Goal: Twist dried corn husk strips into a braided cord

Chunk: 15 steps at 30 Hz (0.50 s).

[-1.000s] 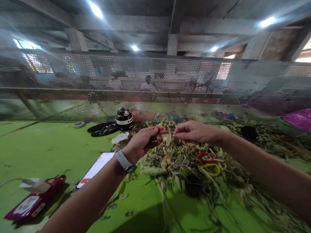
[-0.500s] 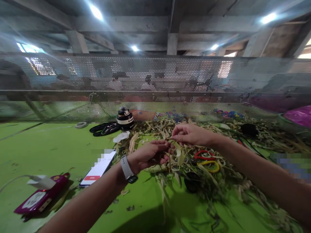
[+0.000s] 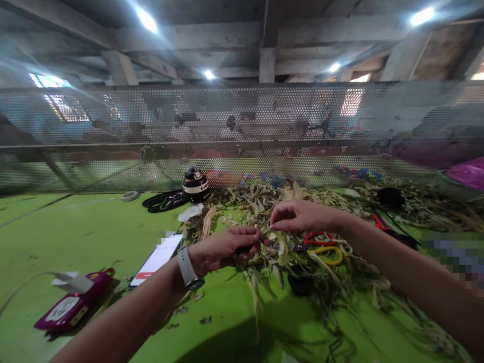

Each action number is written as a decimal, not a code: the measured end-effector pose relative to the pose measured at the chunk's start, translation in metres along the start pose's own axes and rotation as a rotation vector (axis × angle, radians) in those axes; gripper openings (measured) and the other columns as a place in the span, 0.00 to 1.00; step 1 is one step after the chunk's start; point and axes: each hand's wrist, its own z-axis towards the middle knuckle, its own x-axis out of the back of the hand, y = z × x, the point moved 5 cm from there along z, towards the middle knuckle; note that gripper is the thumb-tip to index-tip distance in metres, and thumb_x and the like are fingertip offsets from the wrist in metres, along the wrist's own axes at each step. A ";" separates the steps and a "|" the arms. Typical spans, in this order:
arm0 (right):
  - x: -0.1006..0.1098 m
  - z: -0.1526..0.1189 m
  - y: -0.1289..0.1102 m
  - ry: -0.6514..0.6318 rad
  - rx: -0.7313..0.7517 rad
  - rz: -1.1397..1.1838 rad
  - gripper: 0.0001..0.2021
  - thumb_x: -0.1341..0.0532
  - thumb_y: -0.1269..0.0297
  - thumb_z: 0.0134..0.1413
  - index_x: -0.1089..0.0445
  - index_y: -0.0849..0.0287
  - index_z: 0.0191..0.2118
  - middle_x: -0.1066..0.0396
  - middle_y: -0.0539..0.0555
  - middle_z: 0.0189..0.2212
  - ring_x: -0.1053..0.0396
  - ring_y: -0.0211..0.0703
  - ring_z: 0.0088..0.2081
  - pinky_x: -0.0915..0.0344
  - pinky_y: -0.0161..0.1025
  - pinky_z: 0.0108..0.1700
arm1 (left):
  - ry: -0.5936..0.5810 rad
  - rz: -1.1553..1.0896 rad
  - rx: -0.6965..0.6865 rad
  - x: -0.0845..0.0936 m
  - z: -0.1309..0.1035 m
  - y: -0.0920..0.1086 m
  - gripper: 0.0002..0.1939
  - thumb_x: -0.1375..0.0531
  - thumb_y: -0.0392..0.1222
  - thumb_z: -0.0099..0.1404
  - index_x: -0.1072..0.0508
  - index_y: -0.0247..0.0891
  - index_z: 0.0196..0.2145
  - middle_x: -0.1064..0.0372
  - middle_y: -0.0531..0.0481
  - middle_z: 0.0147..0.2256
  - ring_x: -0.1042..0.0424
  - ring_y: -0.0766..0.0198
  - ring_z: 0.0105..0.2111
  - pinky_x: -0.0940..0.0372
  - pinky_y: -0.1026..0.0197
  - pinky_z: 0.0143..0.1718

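Note:
My left hand [image 3: 229, 246], with a watch [image 3: 189, 269] on its wrist, is closed in a pinch over the plant pile. A thin dark stem-like end pokes out at its fingertips, beside a pale curled husk strip [image 3: 282, 247]. Just right of it and slightly higher, my right hand [image 3: 297, 216] has thumb and forefinger pressed together. What that pinch holds, if anything, is too small to make out. Beneath both hands spreads a heap of dried husk strips [image 3: 253, 199]. Scissors with red and yellow handles [image 3: 327, 254] lie in the heap under my right wrist.
A phone [image 3: 157, 259] and a purple power strip [image 3: 71, 307] with a white plug lie left on the green table [image 3: 124, 227]. Farther back stand a black-and-white jar-shaped object [image 3: 195, 186], a black cord coil [image 3: 164, 200] and a perforated metal screen [image 3: 227, 121].
My left hand has turned slightly, its fingers closing more together. My right hand has dipped a little, staying close to the left fingertips. The camera view has shifted slightly.

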 end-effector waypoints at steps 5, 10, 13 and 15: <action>0.007 -0.012 0.008 -0.059 0.049 -0.120 0.13 0.42 0.56 0.52 0.30 0.62 0.28 0.37 0.48 0.23 0.42 0.33 0.26 0.44 0.32 0.28 | -0.047 0.206 0.026 -0.001 -0.007 0.001 0.07 0.40 0.41 0.57 0.26 0.34 0.32 0.38 0.55 0.21 0.48 0.77 0.16 0.54 0.74 0.15; 0.011 -0.018 0.008 0.024 0.070 -0.036 0.13 0.42 0.56 0.52 0.31 0.62 0.28 0.36 0.48 0.23 0.41 0.33 0.26 0.44 0.32 0.29 | -0.127 0.346 0.049 -0.006 -0.010 0.000 0.10 0.43 0.43 0.60 0.26 0.35 0.34 0.41 0.55 0.22 0.49 0.75 0.17 0.57 0.71 0.16; 0.014 -0.022 0.004 0.068 0.079 -0.011 0.12 0.41 0.56 0.51 0.31 0.62 0.28 0.36 0.48 0.23 0.41 0.33 0.27 0.44 0.33 0.30 | -0.161 0.391 0.079 -0.008 -0.012 -0.004 0.12 0.45 0.44 0.62 0.26 0.35 0.34 0.42 0.55 0.21 0.49 0.75 0.17 0.58 0.70 0.16; 0.017 -0.025 0.001 0.091 0.097 0.020 0.12 0.41 0.57 0.51 0.31 0.62 0.28 0.37 0.48 0.23 0.42 0.33 0.26 0.45 0.32 0.30 | -0.202 0.408 0.083 -0.011 -0.014 -0.006 0.12 0.46 0.44 0.63 0.26 0.35 0.35 0.43 0.56 0.20 0.51 0.75 0.16 0.59 0.69 0.16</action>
